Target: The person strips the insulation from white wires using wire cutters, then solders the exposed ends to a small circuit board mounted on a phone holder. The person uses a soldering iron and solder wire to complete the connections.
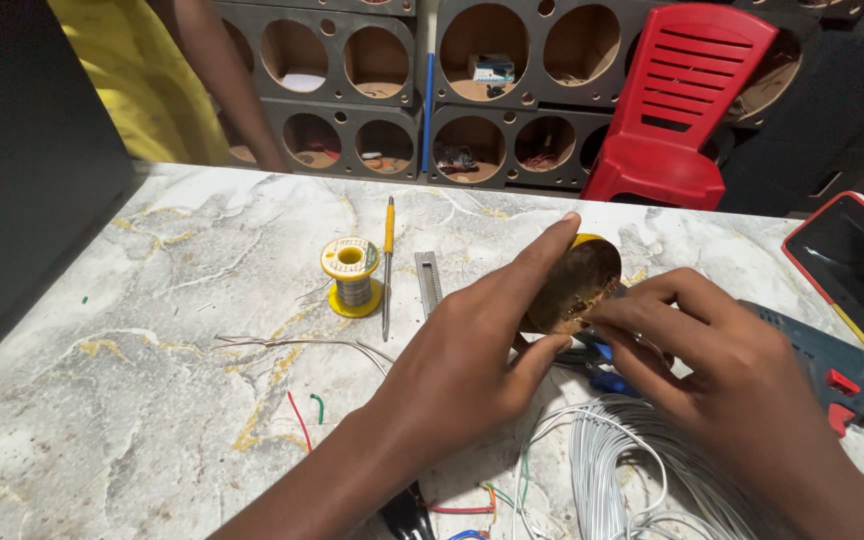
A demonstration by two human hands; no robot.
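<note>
Marble worktop (152, 300): both my hands pinch one round brown tin.
Left hand (472, 370) clamps the tin (577, 280); right hand (692, 350) pinches its rim; it could slip onto the wire coil (632, 460).

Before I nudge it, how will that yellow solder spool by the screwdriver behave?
The yellow solder spool stands on its flat flange, so a light push would probably slide it. Knocked onto its side, its round flanges would likely let it roll. It looks small, yet the wound metal wire may make it heavy for its size.
</note>
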